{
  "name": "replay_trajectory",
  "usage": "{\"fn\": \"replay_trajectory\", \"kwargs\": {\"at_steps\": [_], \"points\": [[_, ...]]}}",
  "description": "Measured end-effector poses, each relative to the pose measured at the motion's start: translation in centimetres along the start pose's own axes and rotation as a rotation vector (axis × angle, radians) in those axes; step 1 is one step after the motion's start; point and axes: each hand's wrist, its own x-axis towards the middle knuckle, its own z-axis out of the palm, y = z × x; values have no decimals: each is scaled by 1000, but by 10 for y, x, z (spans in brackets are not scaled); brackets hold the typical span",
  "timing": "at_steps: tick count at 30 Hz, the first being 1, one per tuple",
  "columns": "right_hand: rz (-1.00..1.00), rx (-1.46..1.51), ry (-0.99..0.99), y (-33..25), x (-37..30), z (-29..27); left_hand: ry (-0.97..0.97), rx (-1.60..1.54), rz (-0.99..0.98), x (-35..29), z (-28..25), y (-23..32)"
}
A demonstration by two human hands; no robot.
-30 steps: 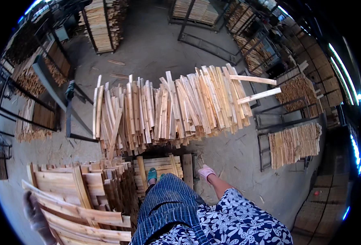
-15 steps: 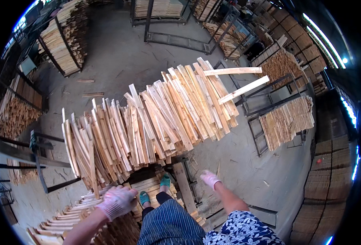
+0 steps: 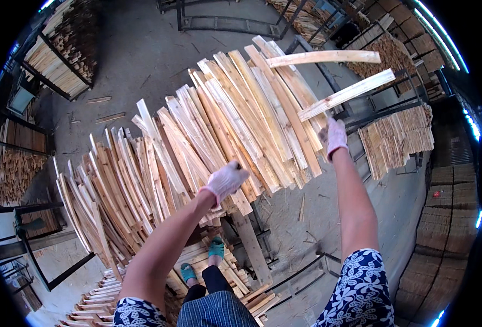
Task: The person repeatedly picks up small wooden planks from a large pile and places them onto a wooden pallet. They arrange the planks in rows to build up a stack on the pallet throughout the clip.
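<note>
A wide pile of pale wooden strips (image 3: 233, 122) lies in front of me, slanting up to the right. My left hand (image 3: 227, 180), in a whitish glove, is above the near edge of the pile with its fingers curled in; nothing shows in it. At the pile's right end, my gloved right hand (image 3: 336, 136) reaches toward the strip ends with its fingers extended. Just above it, one loose strip (image 3: 350, 95) juts out to the right. Another, slightly bowed strip (image 3: 328, 56) sticks out farther back.
My feet in green slippers (image 3: 216, 248) stand on lower wood at the near side. A dark metal frame (image 3: 328, 79) is beside the pile's right end, with a shorter stack (image 3: 396, 141) to its right. Stacked strips (image 3: 61, 60) stand at far left.
Both hands have moved forward: the left from the near left wood up over the pile, the right from above the floor to the pile's right end. The view has shifted closer to the pile.
</note>
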Motion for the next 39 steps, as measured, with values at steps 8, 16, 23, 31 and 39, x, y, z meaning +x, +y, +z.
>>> {"fn": "replay_trajectory", "kwargs": {"at_steps": [8, 16, 23, 31, 39], "points": [[-23, -5, -6, -19, 73, 0, 164, -153, -15, 129, 2, 45], [-203, -14, 88, -12, 80, 9, 189, 304, 26, 205, 9, 31], [-520, -786, -344, -51, -7, 20, 315, 390, -59, 189, 1, 29], [-832, -1697, -307, -95, 25, 100, 301, 354, -203, 177, -3, 47], [-1007, -2030, 122, -159, 128, 96, 331, 306, -103, 185, 5, 39]]}}
